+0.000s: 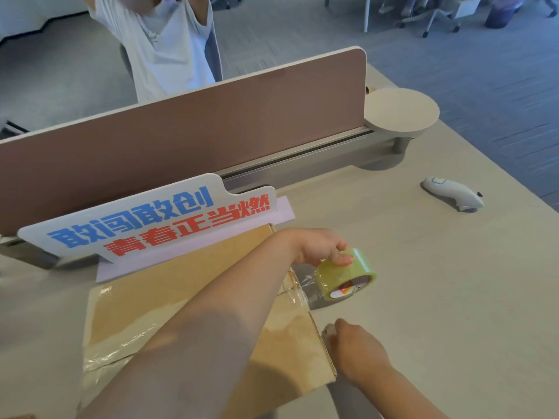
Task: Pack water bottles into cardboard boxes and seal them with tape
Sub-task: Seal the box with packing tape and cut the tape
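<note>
A closed cardboard box point(181, 282) lies on the beige desk point(453, 297), with shiny clear tape across its top. My left arm reaches over the box, and my left hand point(317, 246) grips a yellowish roll of clear tape point(344, 276) just past the box's right edge. A crinkled strip of tape point(298, 282) runs from the roll back onto the box's edge. My right hand point(360, 349) has its fingers curled and presses against the box's right side near the front corner. No water bottles are in sight.
A white sign with blue and red characters point(151, 219) stands right behind the box, against a brown desk divider point(196, 131). A white handheld device point(453, 193) lies at the right of the desk. A round side shelf point(400, 110) sticks out from the divider's end. A person in a white shirt point(163, 40) stands beyond.
</note>
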